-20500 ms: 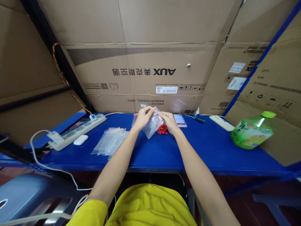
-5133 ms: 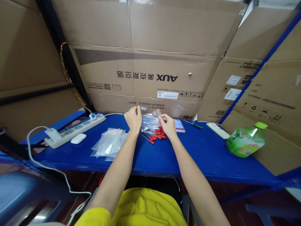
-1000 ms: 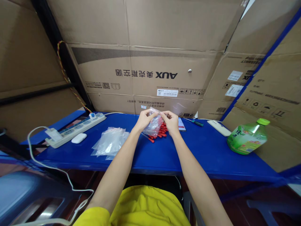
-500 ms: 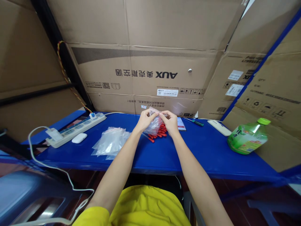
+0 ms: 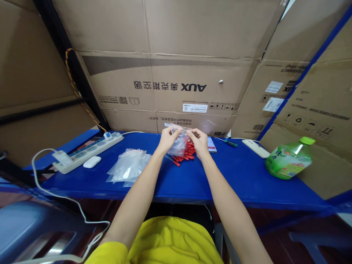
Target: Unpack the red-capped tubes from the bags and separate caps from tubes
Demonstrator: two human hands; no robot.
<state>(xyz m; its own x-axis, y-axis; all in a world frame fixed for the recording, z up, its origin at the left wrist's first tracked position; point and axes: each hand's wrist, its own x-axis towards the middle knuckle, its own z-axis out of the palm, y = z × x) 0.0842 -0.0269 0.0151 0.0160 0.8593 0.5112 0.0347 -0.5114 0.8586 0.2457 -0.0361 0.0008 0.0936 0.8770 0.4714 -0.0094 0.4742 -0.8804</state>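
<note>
- My left hand and right hand pinch a clear bag over the red-ended sticks
- Bag stack left of the sticks
- Bottle well right of them

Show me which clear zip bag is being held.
The clear zip bag pinched by left hand and right hand; the other visible bags lie piled on the table.

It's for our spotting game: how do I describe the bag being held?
Find the blue table before the cardboard wall. Near its far edge, the left hand and right hand hold a clear bag by some red-ended sticks. Only it is held; the other bags lie piled to its left.
</note>
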